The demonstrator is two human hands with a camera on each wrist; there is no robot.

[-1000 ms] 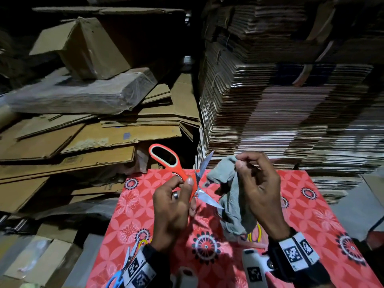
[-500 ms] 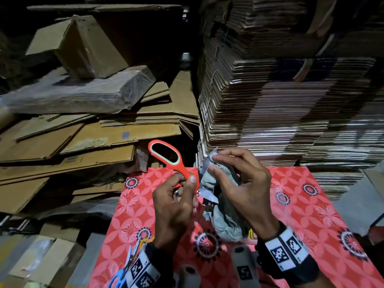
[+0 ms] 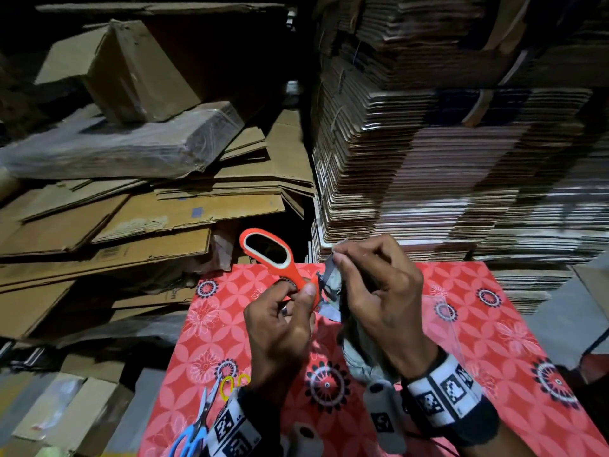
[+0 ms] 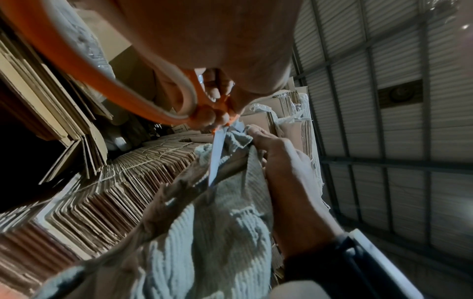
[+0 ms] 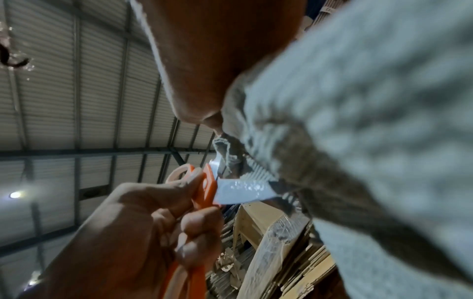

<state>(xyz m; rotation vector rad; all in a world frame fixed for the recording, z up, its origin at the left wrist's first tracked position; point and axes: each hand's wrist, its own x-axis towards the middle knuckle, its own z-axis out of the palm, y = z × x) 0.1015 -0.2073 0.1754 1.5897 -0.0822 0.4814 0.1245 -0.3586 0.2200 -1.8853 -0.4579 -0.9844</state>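
My left hand (image 3: pixel 290 311) grips the orange-handled scissors (image 3: pixel 278 255) near the pivot, above the red patterned mat (image 3: pixel 478 341). One handle loop sticks up and away from me. The blades (image 5: pixel 240 192) stand apart with a grey-blue cloth (image 4: pixel 217 232) wrapped over them. My right hand (image 3: pixel 372 291) pinches the top of that cloth (image 3: pixel 333 278) against the upper blade, and the rest of the cloth (image 3: pixel 362 354) hangs below my palm. In the left wrist view one blade (image 4: pixel 216 157) runs down into the folds of the cloth.
Tall stacks of flattened cardboard (image 3: pixel 445 159) rise behind the mat on the right. Loose cardboard sheets and a wrapped bundle (image 3: pixel 125 143) lie at the left. Small blue-handled scissors (image 3: pixel 194 430) and a yellow rubber band (image 3: pixel 230 385) lie on the mat near my left wrist.
My right hand has carried the cloth leftward onto the scissor blades. The blades, bare a second ago, are now mostly covered by the cloth. The left hand has stayed in place.
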